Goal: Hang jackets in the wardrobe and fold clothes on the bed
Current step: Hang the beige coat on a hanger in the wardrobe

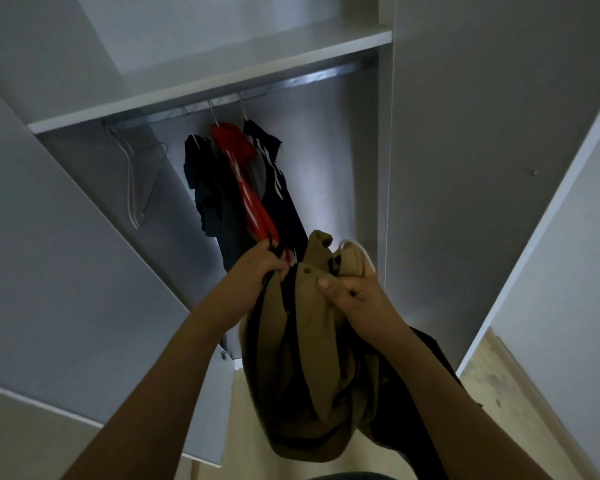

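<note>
Before the open wardrobe point(430, 133), from the head camera: both hands raised together, holding up a tan jacket point(302, 358). Left hand point(257, 271) gripping the jacket's upper left edge, fingers point(274, 263) curled tight around the cloth and partly hidden by it. Right hand point(357, 292) gripping the collar part at the upper right, fingers curled into the bunched fabric, thumb point(326, 284) pressed flat on the front just beside a small round button point(307, 270). Something pale showing at the top of the bunched collar, under the right hand; cannot tell what it is. Jacket hanging down in loose folds between the two forearms, dark lining visible in the folds, lower end well above the light wooden floor point(492, 375).

Behind the hands, inside the wardrobe: a metal rail point(291, 83) running under a white shelf point(222, 81). On the rail, three garments on hangers close together: a dark one point(201, 174) on the left, a red one with white stripes point(239, 174) in the middle, a dark navy one with white stripes point(274, 168) on the right. Lower end of the red garment just behind the left hand. Further left on the rail, apart from the clothes, bare wire hangers point(136, 181). Grey wardrobe door point(66, 271) open on the left side.
</note>
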`<move>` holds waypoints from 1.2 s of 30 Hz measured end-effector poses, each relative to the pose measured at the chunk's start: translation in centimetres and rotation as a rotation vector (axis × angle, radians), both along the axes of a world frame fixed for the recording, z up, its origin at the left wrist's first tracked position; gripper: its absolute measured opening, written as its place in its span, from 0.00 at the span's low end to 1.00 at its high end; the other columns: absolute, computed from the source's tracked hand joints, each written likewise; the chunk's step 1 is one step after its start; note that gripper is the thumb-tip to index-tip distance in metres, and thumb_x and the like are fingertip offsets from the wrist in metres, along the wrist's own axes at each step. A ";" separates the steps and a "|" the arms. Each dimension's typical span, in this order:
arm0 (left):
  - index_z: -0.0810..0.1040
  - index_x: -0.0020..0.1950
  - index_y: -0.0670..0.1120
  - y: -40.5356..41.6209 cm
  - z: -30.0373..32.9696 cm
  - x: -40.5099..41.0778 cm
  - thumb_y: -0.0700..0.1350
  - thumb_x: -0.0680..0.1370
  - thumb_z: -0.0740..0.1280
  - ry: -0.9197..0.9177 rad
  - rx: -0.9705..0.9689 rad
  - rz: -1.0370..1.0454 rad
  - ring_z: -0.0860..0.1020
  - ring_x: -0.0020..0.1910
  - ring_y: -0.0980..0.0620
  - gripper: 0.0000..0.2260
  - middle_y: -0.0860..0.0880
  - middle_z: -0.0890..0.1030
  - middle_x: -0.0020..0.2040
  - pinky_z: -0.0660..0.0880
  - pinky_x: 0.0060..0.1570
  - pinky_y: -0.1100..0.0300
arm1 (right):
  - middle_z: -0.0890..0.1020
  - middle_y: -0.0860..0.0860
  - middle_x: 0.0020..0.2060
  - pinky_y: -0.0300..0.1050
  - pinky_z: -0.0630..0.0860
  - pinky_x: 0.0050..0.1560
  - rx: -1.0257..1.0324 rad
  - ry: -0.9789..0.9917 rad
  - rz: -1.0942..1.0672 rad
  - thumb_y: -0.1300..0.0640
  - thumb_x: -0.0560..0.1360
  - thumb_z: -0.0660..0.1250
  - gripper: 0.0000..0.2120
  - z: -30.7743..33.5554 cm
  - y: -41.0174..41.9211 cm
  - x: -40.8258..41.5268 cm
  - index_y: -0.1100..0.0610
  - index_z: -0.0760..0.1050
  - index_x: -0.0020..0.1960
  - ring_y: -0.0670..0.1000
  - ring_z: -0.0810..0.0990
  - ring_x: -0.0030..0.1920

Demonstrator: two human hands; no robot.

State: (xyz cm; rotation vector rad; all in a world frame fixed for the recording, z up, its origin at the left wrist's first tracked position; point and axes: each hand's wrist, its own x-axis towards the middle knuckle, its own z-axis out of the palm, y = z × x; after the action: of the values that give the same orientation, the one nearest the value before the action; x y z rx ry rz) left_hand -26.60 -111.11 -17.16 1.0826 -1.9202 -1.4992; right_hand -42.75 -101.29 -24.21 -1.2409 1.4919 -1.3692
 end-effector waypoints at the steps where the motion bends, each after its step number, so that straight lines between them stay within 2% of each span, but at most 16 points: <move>1: 0.71 0.40 0.42 0.2 -0.2 0.3 0.40 0.76 0.64 0.051 0.058 0.021 0.75 0.34 0.54 0.05 0.48 0.75 0.34 0.75 0.43 0.60 | 0.71 0.51 0.62 0.38 0.77 0.55 0.001 -0.015 -0.012 0.48 0.78 0.64 0.15 0.1 0.0 -0.2 0.53 0.81 0.37 0.47 0.79 0.52; 4: 0.75 0.49 0.47 0.8 -1.2 0.9 0.46 0.81 0.63 0.002 0.020 0.053 0.79 0.36 0.58 0.05 0.52 0.79 0.38 0.75 0.39 0.67 | 0.59 0.41 0.64 0.33 0.72 0.60 0.020 0.058 0.009 0.52 0.80 0.62 0.12 0.1 -0.1 -0.6 0.56 0.81 0.52 0.45 0.73 0.58; 7: 0.72 0.56 0.51 1.1 -2.4 1.0 0.46 0.81 0.65 0.032 0.001 0.085 0.82 0.42 0.57 0.06 0.49 0.81 0.46 0.77 0.41 0.67 | 0.61 0.44 0.62 0.24 0.73 0.48 0.031 0.057 0.048 0.55 0.81 0.62 0.11 -0.1 0.1 -0.5 0.60 0.81 0.49 0.41 0.74 0.54; 9: 0.71 0.55 0.50 1.3 -2.5 0.9 0.45 0.79 0.67 0.067 -0.010 0.074 0.82 0.44 0.51 0.07 0.46 0.81 0.45 0.78 0.45 0.61 | 0.63 0.44 0.60 0.25 0.74 0.43 0.083 -0.003 0.062 0.55 0.80 0.63 0.12 -0.1 0.2 -0.4 0.62 0.80 0.46 0.40 0.76 0.50; 11: 0.73 0.54 0.45 1.2 -2.6 1.1 0.43 0.78 0.69 0.148 -0.009 0.051 0.82 0.45 0.47 0.07 0.46 0.82 0.42 0.79 0.51 0.56 | 0.64 0.38 0.58 0.26 0.75 0.42 0.095 -0.096 0.045 0.48 0.78 0.65 0.14 0.3 0.4 -0.2 0.58 0.82 0.44 0.36 0.77 0.48; 14: 0.77 0.54 0.48 0.9 -2.1 1.4 0.40 0.75 0.72 0.293 0.122 0.068 0.82 0.46 0.44 0.09 0.43 0.82 0.44 0.80 0.52 0.51 | 0.69 0.40 0.60 0.31 0.78 0.46 0.092 -0.172 -0.008 0.40 0.74 0.66 0.18 0.7 0.8 -0.4 0.54 0.84 0.46 0.41 0.80 0.51; 17: 0.79 0.53 0.49 1.0 -2.0 1.3 0.40 0.76 0.71 0.300 0.166 0.038 0.81 0.41 0.47 0.08 0.44 0.81 0.40 0.78 0.48 0.53 | 0.71 0.53 0.64 0.49 0.79 0.58 0.133 -0.232 -0.005 0.46 0.77 0.66 0.16 0.5 1.0 -1.0 0.58 0.83 0.50 0.53 0.79 0.57; 18: 0.79 0.53 0.50 1.1 -2.1 1.2 0.41 0.76 0.71 0.288 0.155 0.027 0.81 0.40 0.47 0.08 0.45 0.80 0.39 0.77 0.47 0.53 | 0.70 0.53 0.64 0.50 0.78 0.60 0.134 -0.201 -0.013 0.47 0.77 0.66 0.14 0.5 1.1 -1.2 0.58 0.83 0.49 0.53 0.78 0.58; 22: 0.80 0.53 0.48 1.7 -2.3 0.7 0.43 0.75 0.71 0.288 0.139 -0.012 0.80 0.41 0.47 0.07 0.45 0.80 0.39 0.76 0.51 0.49 | 0.70 0.52 0.63 0.39 0.78 0.51 0.137 -0.150 -0.063 0.46 0.76 0.67 0.14 0.8 1.2 -0.9 0.56 0.83 0.43 0.51 0.79 0.55; 24: 0.81 0.52 0.49 1.8 -2.4 0.5 0.43 0.74 0.72 0.304 0.142 0.006 0.81 0.44 0.43 0.08 0.43 0.82 0.42 0.77 0.55 0.42 | 0.72 0.55 0.62 0.34 0.77 0.44 0.119 -0.124 -0.102 0.44 0.76 0.66 0.16 1.0 1.3 -0.6 0.51 0.82 0.36 0.50 0.80 0.50; 26: 0.82 0.50 0.52 1.9 -2.5 0.4 0.45 0.72 0.73 0.294 0.129 0.048 0.81 0.50 0.37 0.07 0.41 0.83 0.47 0.76 0.58 0.37 | 0.72 0.56 0.60 0.29 0.73 0.41 0.054 0.022 -0.161 0.44 0.77 0.64 0.18 1.1 1.4 -0.5 0.46 0.77 0.30 0.46 0.78 0.45; 27: 0.82 0.49 0.52 1.9 -2.6 0.4 0.45 0.72 0.73 0.283 0.118 0.062 0.81 0.52 0.35 0.07 0.40 0.83 0.48 0.75 0.59 0.35 | 0.72 0.57 0.60 0.27 0.71 0.41 0.020 0.117 -0.180 0.44 0.79 0.62 0.17 1.1 1.4 -0.5 0.45 0.77 0.33 0.44 0.77 0.44; 30: 0.81 0.47 0.50 2.0 -2.8 0.4 0.45 0.74 0.73 0.260 0.087 0.055 0.80 0.50 0.34 0.04 0.40 0.82 0.45 0.74 0.59 0.33 | 0.66 0.52 0.61 0.20 0.66 0.47 -0.072 0.348 -0.191 0.49 0.81 0.60 0.13 1.0 1.6 -0.8 0.53 0.81 0.54 0.36 0.71 0.48; 32: 0.81 0.45 0.50 2.1 -2.8 0.3 0.45 0.74 0.70 0.278 0.091 0.036 0.79 0.44 0.39 0.02 0.43 0.81 0.40 0.73 0.60 0.35 | 0.64 0.49 0.58 0.19 0.66 0.47 -0.090 0.302 -0.172 0.51 0.80 0.62 0.12 0.9 1.5 -1.1 0.56 0.81 0.55 0.32 0.70 0.48; 34: 0.81 0.49 0.50 2.3 -2.8 0.2 0.43 0.77 0.67 0.299 0.086 0.003 0.77 0.41 0.43 0.04 0.44 0.79 0.38 0.71 0.57 0.34 | 0.64 0.45 0.55 0.20 0.69 0.45 -0.039 0.126 -0.135 0.52 0.80 0.63 0.12 1.5 1.6 -1.5 0.59 0.81 0.49 0.30 0.71 0.46; 36: 0.80 0.53 0.49 2.4 -2.7 0.1 0.42 0.79 0.65 0.307 0.063 -0.025 0.76 0.42 0.42 0.06 0.43 0.78 0.41 0.72 0.56 0.35 | 0.66 0.44 0.54 0.24 0.73 0.41 0.043 -0.072 -0.097 0.52 0.80 0.63 0.13 1.9 1.7 -1.9 0.60 0.80 0.47 0.34 0.75 0.45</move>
State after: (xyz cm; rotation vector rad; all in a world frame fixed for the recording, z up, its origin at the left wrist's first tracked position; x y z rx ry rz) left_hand -26.48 -108.72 -19.89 0.8013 -1.6892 -1.6425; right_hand -44.65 -99.60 -22.34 -1.0935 1.5406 -1.4221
